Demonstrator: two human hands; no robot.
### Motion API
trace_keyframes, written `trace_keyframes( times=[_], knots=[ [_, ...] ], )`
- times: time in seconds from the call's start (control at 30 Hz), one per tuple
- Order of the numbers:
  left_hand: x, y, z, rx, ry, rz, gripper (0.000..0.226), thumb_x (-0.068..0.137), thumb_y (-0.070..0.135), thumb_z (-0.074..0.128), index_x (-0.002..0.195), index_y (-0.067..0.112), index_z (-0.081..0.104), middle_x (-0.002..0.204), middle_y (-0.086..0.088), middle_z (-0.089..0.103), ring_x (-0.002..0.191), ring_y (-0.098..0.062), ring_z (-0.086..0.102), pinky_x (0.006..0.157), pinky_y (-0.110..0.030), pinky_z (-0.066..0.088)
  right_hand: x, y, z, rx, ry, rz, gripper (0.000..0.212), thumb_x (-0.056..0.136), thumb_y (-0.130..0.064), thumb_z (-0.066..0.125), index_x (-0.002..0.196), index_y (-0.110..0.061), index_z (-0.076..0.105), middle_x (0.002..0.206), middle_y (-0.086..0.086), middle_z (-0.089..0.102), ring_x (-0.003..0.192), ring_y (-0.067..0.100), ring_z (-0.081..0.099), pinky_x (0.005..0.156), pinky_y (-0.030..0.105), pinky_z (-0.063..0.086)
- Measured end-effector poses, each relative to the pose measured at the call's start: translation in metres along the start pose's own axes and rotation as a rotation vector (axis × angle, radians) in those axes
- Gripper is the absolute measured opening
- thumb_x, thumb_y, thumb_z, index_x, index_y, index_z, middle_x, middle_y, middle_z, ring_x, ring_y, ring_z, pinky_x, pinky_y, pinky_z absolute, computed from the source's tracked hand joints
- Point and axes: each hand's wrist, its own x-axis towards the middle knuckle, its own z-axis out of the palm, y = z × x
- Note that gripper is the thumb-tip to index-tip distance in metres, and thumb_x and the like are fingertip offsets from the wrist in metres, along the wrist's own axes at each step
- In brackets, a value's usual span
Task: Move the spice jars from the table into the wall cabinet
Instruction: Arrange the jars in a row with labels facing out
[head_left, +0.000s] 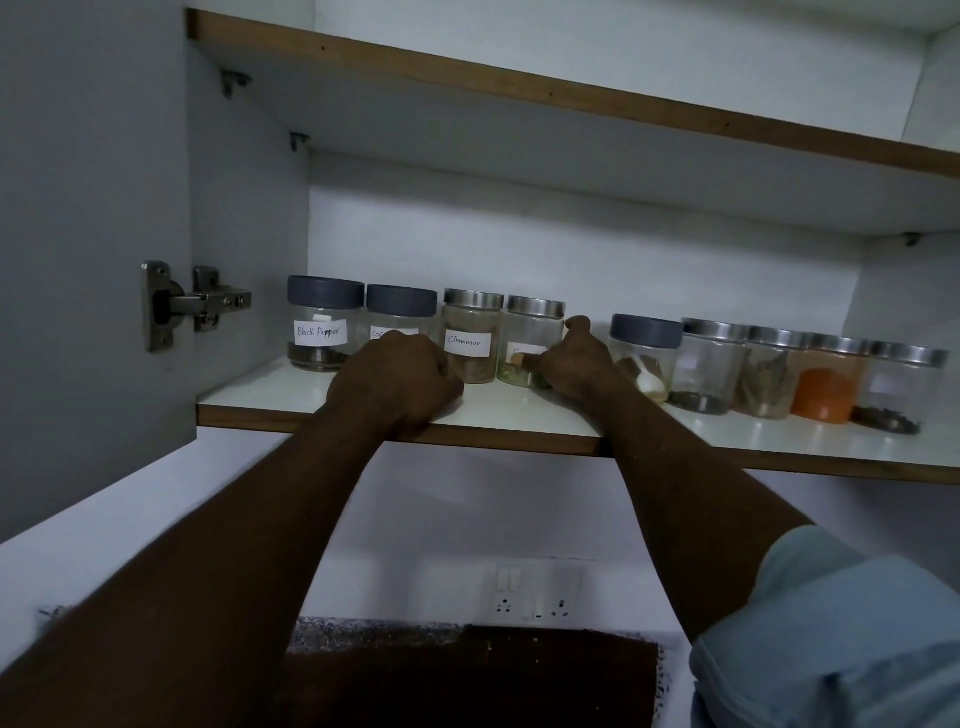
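Several spice jars stand in a row on the wall cabinet's lower shelf (519, 415). From the left: a blue-lidded "Black Pepper" jar (322, 325), a second blue-lidded jar (401, 306), a steel-lidded "Cinnamon" jar (471, 338) and a steel-lidded jar of green spice (527, 332). My left hand (400, 376) is curled into a fist on the shelf. It hides the second jar's lower half and its knuckles touch the Cinnamon jar. My right hand (571, 364) grips the green-spice jar from the right, thumb up by its lid. Its label is partly hidden.
To the right stand a blue-lidded jar (644, 353), steel-lidded jars (711, 364) and an orange-powder jar (826, 384). An upper shelf (519, 88) is overhead and the open door's hinge (192, 304) is at left. Below are a wall socket (535, 592) and a dark countertop (467, 675).
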Motion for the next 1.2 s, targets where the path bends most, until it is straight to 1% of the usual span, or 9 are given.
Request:
trace_keyframes(
  times=[0.13, 0.3, 0.4, 0.53, 0.7, 0.87, 1.0, 1.1, 1.2],
  knots=[
    [0.000, 0.000, 0.000, -0.001, 0.002, 0.004, 0.023, 0.089, 0.049, 0.060, 0.072, 0.032, 0.060, 0.062, 0.015, 0.050, 0.064, -0.005, 0.049, 0.055, -0.024, 0.033, 0.000, 0.001, -0.001, -0.017, 0.004, -0.004, 0.080, 0.078, -0.035, 0.087, 0.136, -0.015, 0.036, 0.115, 0.002, 0.058, 0.103, 0.021, 0.059, 0.084, 0.034, 0.053],
    [-0.001, 0.000, -0.001, -0.002, 0.001, -0.004, 0.022, 0.088, 0.049, 0.061, 0.073, 0.033, 0.060, 0.063, 0.015, 0.051, 0.070, -0.012, 0.054, 0.063, -0.028, 0.040, -0.002, 0.001, -0.002, -0.003, 0.006, 0.003, 0.079, 0.077, -0.034, 0.087, 0.136, -0.016, 0.037, 0.122, 0.005, 0.061, 0.108, 0.024, 0.062, 0.089, 0.038, 0.057],
    [-0.001, 0.001, -0.002, -0.006, -0.005, -0.007, 0.021, 0.087, 0.049, 0.060, 0.073, 0.033, 0.062, 0.064, 0.015, 0.052, 0.071, -0.012, 0.055, 0.064, -0.028, 0.041, -0.004, 0.001, -0.002, -0.009, 0.004, -0.007, 0.079, 0.077, -0.035, 0.087, 0.136, -0.016, 0.037, 0.122, 0.005, 0.062, 0.108, 0.024, 0.062, 0.086, 0.035, 0.056],
    [-0.002, 0.002, -0.002, -0.007, -0.006, -0.011, 0.020, 0.087, 0.048, 0.060, 0.080, 0.031, 0.069, 0.067, 0.013, 0.055, 0.070, -0.011, 0.054, 0.063, -0.028, 0.041, -0.007, -0.001, -0.002, -0.011, 0.007, -0.013, 0.078, 0.078, -0.033, 0.086, 0.136, -0.017, 0.036, 0.124, 0.006, 0.063, 0.104, 0.021, 0.060, 0.071, 0.025, 0.049],
    [-0.004, 0.004, -0.006, -0.019, -0.054, -0.003, 0.019, 0.087, 0.043, 0.065, 0.090, 0.028, 0.076, 0.087, 0.007, 0.071, 0.080, -0.013, 0.061, 0.076, -0.033, 0.054, -0.019, -0.003, -0.008, 0.007, 0.036, 0.019, 0.088, 0.073, -0.039, 0.089, 0.138, -0.016, 0.036, 0.126, 0.008, 0.062, 0.108, 0.025, 0.064, 0.082, 0.034, 0.055],
    [-0.009, 0.010, -0.012, -0.038, -0.075, 0.025, 0.015, 0.090, 0.039, 0.067, 0.096, 0.030, 0.078, 0.096, 0.008, 0.074, 0.084, -0.011, 0.063, 0.077, -0.031, 0.052, -0.038, 0.003, -0.027, -0.130, 0.036, -0.041, 0.092, 0.072, -0.042, 0.089, 0.140, -0.011, 0.036, 0.121, 0.008, 0.065, 0.112, 0.026, 0.062, 0.084, 0.035, 0.050],
    [-0.011, 0.022, -0.015, -0.013, -0.101, 0.023, 0.015, 0.092, 0.038, 0.066, 0.097, 0.031, 0.078, 0.098, 0.006, 0.075, 0.087, -0.013, 0.064, 0.077, -0.031, 0.052, -0.057, 0.019, -0.053, -0.205, 0.111, -0.088, 0.071, 0.076, -0.042, 0.087, 0.129, -0.011, 0.052, 0.113, 0.007, 0.068, 0.107, 0.024, 0.063, 0.080, 0.029, 0.043],
    [-0.010, 0.049, -0.008, -0.008, -0.099, 0.045, 0.017, 0.091, 0.038, 0.065, 0.096, 0.029, 0.078, 0.099, 0.004, 0.075, 0.088, -0.016, 0.065, 0.079, -0.033, 0.054, -0.067, 0.034, -0.073, -0.247, 0.285, -0.082, 0.051, 0.083, -0.036, 0.078, 0.122, -0.008, 0.060, 0.113, 0.009, 0.069, 0.105, 0.027, 0.065, 0.078, 0.028, 0.044],
    [-0.004, 0.081, 0.004, -0.018, -0.108, 0.087, 0.019, 0.090, 0.039, 0.065, 0.099, 0.028, 0.078, 0.101, 0.004, 0.076, 0.091, -0.017, 0.065, 0.081, -0.032, 0.054, -0.072, 0.041, -0.086, -0.129, 0.445, -0.038, 0.056, 0.084, -0.031, 0.074, 0.129, -0.007, 0.052, 0.123, 0.014, 0.062, 0.112, 0.033, 0.062, 0.088, 0.036, 0.050]
  ],
)
